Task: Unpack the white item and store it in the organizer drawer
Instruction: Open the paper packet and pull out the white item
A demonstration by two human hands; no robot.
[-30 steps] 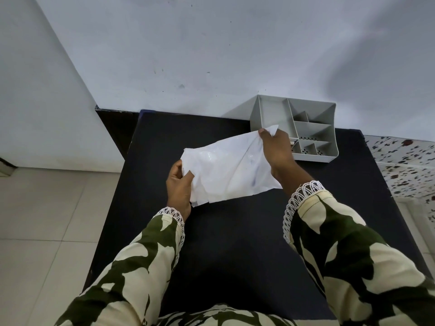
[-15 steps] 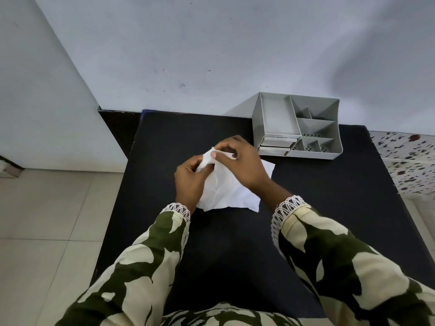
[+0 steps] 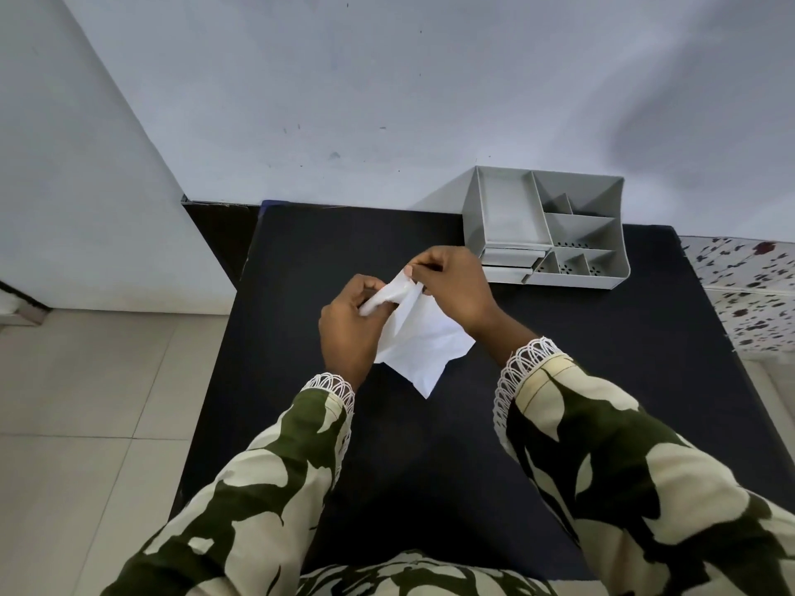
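A crumpled white wrapper [image 3: 423, 342] hangs between both hands above the black table [image 3: 602, 380]. My left hand [image 3: 350, 329] grips its upper left part, where a rolled white piece sticks out of the fist. My right hand [image 3: 451, 286] pinches the wrapper's top edge with thumb and forefinger. What is inside the wrapper is hidden. The grey organizer [image 3: 546, 232] stands at the table's far edge, just right of my right hand. It has several compartments, and its small drawer [image 3: 509, 266] at the front left is pulled partly out.
The table stands against a pale wall. A tiled floor [image 3: 86, 402] lies to the left. A speckled surface [image 3: 744, 290] adjoins the table on the right.
The wrapper was spread wide between the hands; the right hand came in from the organizer side to the top edge, and the wrapper is now bunched and hanging lower.
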